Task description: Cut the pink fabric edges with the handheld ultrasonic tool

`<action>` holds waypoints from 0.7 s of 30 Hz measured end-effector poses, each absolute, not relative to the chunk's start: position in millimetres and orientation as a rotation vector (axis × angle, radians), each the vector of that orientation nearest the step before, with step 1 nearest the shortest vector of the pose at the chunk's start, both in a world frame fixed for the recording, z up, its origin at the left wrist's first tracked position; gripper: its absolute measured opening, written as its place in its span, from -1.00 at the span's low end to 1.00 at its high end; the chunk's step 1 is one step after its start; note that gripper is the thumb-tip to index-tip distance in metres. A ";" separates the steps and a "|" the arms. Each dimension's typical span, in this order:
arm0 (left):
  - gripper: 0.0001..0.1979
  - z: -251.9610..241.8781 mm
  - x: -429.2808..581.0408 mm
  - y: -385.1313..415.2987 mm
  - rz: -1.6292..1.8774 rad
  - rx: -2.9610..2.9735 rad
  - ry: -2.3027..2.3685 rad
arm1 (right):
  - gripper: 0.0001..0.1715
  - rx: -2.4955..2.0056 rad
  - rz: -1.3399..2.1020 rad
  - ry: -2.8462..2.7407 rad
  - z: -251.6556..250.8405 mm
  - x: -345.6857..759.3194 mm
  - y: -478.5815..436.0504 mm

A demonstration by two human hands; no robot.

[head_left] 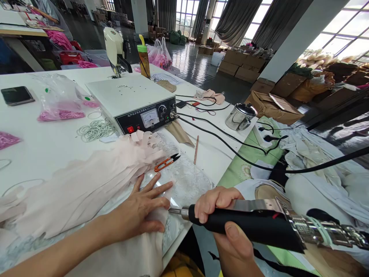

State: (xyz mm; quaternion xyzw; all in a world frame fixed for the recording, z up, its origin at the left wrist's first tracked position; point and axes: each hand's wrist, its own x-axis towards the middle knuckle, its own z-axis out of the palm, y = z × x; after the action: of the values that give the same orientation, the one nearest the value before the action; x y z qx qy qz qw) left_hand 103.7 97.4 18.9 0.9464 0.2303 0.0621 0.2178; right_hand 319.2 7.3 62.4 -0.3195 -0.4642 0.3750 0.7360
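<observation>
My left hand (pixel 135 215) lies with spread fingers on pale pink fabric (pixel 138 256) and a clear sheet at the table's front edge. My right hand (pixel 227 219) is wrapped round a black handheld tool (pixel 253 227). The tool's thin metal tip points left and ends beside my left index finger, close to the fabric edge. Orange thread snips (pixel 165 163) lie just beyond my left fingertips. A stack of pale pink fabric strips (pixel 86 184) spreads to the left. Behind it stands a control box (pixel 147 117) with a dial and a cable.
Black cables (pixel 230 154) cross the table's right side. A steel mug (pixel 241 116), a reddish stick (pixel 196 150), green elastic loops (pixel 96 130), a plastic bag (pixel 59 100) and a phone (pixel 17 95) lie or stand around. White fabric (pixel 317 184) is heaped at the right.
</observation>
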 end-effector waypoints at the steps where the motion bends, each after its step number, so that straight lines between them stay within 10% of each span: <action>1: -0.67 19.0 103.9 97.1 0.176 2.623 0.646 | -0.85 -0.696 0.831 -1.020 61.6 318.8 6.8; 21: -0.71 13.8 100.7 98.6 0.234 2.713 0.658 | -0.81 -0.608 0.731 -1.036 52.1 320.6 33.1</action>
State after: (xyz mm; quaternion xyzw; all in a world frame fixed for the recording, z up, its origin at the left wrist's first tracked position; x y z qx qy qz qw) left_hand 100.7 98.6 13.8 0.9544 0.2316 0.0822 0.1695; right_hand 320.6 33.1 52.1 -0.2796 -0.4763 0.3362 0.7628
